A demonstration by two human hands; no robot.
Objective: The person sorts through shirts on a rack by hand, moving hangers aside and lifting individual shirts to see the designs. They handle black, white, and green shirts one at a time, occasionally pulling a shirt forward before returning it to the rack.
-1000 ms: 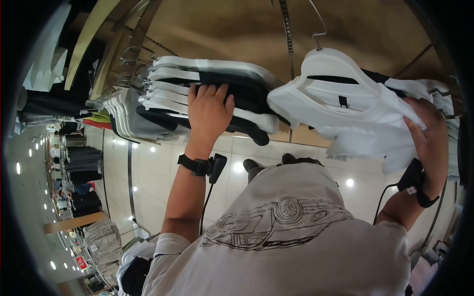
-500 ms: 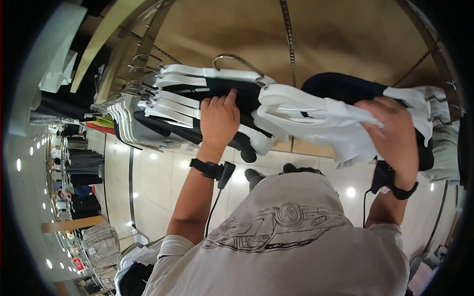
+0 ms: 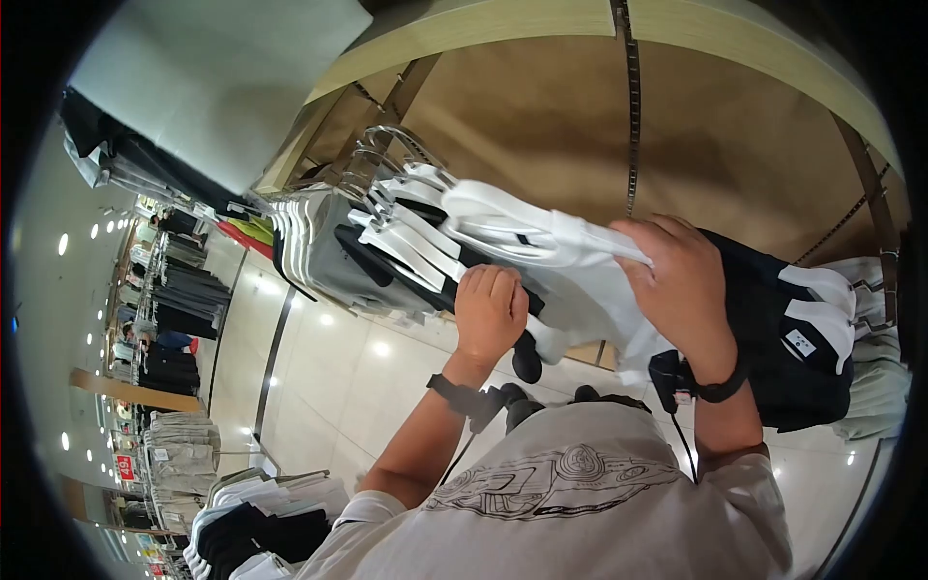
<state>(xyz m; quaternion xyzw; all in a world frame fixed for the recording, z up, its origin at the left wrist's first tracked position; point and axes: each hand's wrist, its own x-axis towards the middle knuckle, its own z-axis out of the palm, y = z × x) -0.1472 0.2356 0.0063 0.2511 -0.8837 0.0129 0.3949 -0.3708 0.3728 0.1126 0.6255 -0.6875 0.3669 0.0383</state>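
Observation:
White hangers (image 3: 416,251) with dark and grey garments hang close together left of centre. My left hand (image 3: 491,314) is closed round the end of a hanger with a black garment on it, at the front of this group. My right hand (image 3: 677,280) grips the shoulder end of a white hanger carrying a white garment (image 3: 599,300), whose hook end lies against the group. Right of my right hand hang black garments (image 3: 773,358) on white hangers.
A wooden shelf edge (image 3: 483,34) runs above the brown back panel. Grey and white shirts (image 3: 314,237) hang further left. Folded clothes (image 3: 256,522) lie at the lower left, with more racks and people beyond. A red price sign (image 3: 125,468) stands there.
The white garment has moved left with my right hand, against the other hangers. My left hand has shifted from the top of the hangers down to their front ends. The view has turned.

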